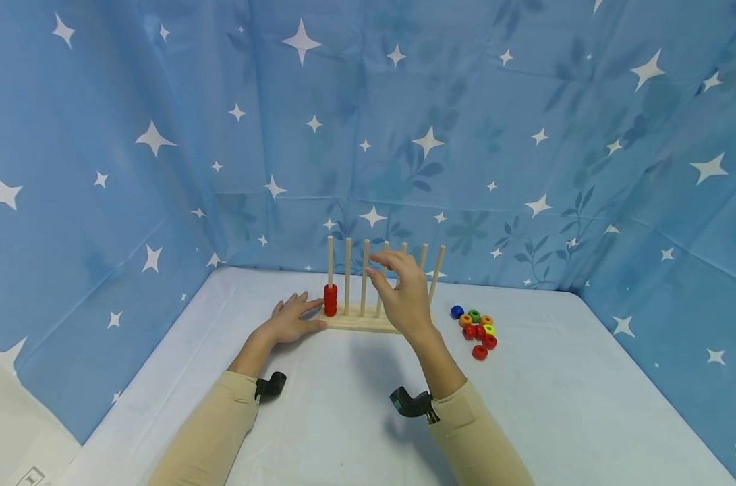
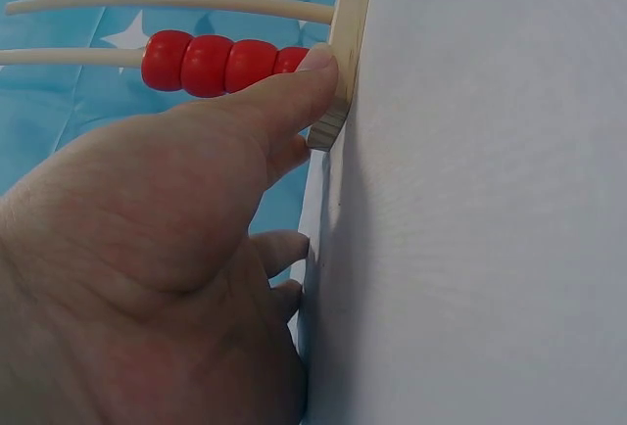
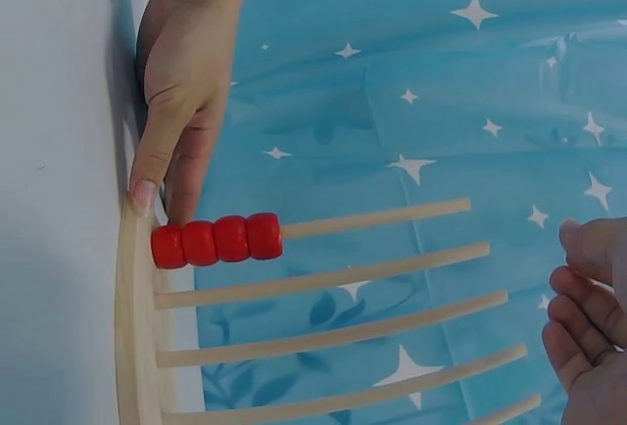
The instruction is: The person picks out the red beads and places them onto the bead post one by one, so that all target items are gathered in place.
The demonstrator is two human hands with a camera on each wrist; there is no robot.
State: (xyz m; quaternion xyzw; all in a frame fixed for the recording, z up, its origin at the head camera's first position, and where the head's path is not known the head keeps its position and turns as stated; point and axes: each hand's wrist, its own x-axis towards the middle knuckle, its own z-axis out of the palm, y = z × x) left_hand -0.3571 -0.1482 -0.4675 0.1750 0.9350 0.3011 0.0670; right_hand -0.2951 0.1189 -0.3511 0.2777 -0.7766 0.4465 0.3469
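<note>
A wooden peg rack has a row of upright pegs. Several red beads are stacked on its leftmost peg. My left hand holds the rack's left end, thumb at the front and index finger on the far side beside the beads; the other fingers spread out behind. Above the base, in front of the middle pegs, is my right hand. Its thumb and index finger curve towards each other with a gap between them. No bead shows in it in the head or right wrist view.
Loose beads lie in a cluster right of the rack, among them a blue bead, a green bead, a yellow bead and several red and orange ones. A blue star-patterned curtain surrounds the white tabletop.
</note>
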